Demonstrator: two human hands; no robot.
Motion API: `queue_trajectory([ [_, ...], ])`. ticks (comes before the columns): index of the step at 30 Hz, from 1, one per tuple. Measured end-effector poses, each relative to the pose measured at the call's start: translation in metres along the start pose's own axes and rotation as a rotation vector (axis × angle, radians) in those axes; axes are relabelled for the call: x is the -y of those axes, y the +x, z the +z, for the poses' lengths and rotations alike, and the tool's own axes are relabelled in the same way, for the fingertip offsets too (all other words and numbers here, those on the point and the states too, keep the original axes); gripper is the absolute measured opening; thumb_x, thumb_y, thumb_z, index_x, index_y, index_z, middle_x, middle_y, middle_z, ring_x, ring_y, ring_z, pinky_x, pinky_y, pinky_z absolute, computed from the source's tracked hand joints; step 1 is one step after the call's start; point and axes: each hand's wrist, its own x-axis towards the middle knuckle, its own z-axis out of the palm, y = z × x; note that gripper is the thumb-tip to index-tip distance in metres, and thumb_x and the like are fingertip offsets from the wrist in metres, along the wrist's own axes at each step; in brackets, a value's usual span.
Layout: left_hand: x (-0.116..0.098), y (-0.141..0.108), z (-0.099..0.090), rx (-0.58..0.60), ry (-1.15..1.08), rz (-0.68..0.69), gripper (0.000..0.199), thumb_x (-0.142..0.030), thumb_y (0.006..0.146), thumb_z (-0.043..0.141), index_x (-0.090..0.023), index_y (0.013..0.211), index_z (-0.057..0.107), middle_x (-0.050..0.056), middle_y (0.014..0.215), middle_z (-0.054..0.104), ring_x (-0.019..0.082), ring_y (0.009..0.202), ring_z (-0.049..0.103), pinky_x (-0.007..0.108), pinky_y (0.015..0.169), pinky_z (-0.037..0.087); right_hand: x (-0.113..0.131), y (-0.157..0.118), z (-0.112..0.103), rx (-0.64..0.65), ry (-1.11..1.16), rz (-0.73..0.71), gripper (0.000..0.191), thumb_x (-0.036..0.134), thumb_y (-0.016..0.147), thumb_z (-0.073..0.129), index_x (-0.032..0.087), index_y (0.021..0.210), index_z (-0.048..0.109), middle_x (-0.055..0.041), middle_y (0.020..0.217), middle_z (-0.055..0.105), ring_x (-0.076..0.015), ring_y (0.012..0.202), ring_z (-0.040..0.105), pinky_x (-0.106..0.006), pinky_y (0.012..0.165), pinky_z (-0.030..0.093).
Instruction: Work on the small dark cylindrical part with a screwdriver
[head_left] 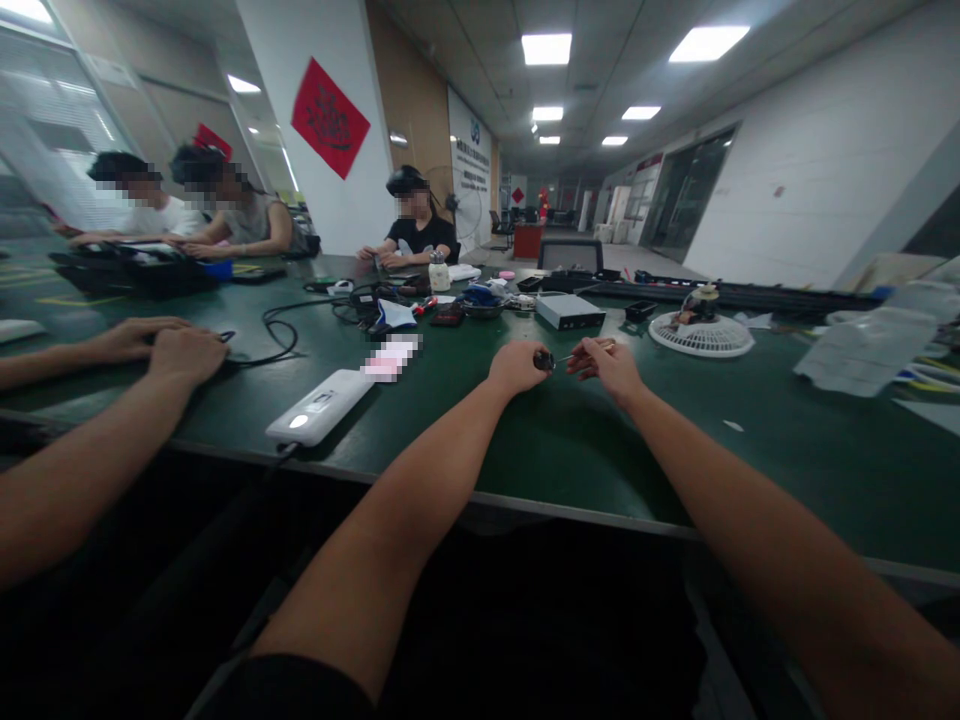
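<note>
My left hand (517, 366) and my right hand (604, 368) are close together above the green work table (570, 450). Between them is a small dark round part (544, 361), pinched in my left fingers. My right fingers pinch a thin metal rod or small tool (579, 353), its tip at or very near the dark part. The picture is too small to name either piece exactly. Another person's two hands (178, 348) rest farther left, on or around a small object mostly hidden beneath them.
A white handheld device (319, 407) lies left of my hands, near the table edge. Beyond stand a silver box (570, 311) and a round white fan guard (701, 335). Black cables, tools and papers lie about. Several people sit along the table's far side.
</note>
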Motion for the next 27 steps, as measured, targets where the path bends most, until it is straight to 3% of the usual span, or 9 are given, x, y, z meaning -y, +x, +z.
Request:
queue_trajectory([
  [10,-0.0012,-0.0005,-0.0019,0.012,-0.006,-0.016,0.039,-0.034,0.08,0.08,-0.024,0.117,0.081,0.009,0.108,0.081,0.029,0.105,0.074,0.039,0.097,0.059,0.0,0.0002,0.0005,0.001,0.035,0.017,0.046,0.065,0.087,0.072,0.019,0.085,0.07,-0.0082,0.079,0.077,-0.0193,0.067,0.075,-0.027,0.058,0.058],
  [27,-0.0019,-0.0006,-0.0028,0.022,0.013,-0.017,0.04,-0.033,0.08,0.08,-0.024,0.119,0.08,0.009,0.11,0.081,0.028,0.107,0.074,0.038,0.099,0.059,-0.0001,-0.0002,0.002,0.007,0.095,0.06,0.033,0.047,0.094,0.073,0.017,0.083,0.07,-0.007,0.075,0.077,-0.0171,0.062,0.075,-0.026,0.059,0.06],
])
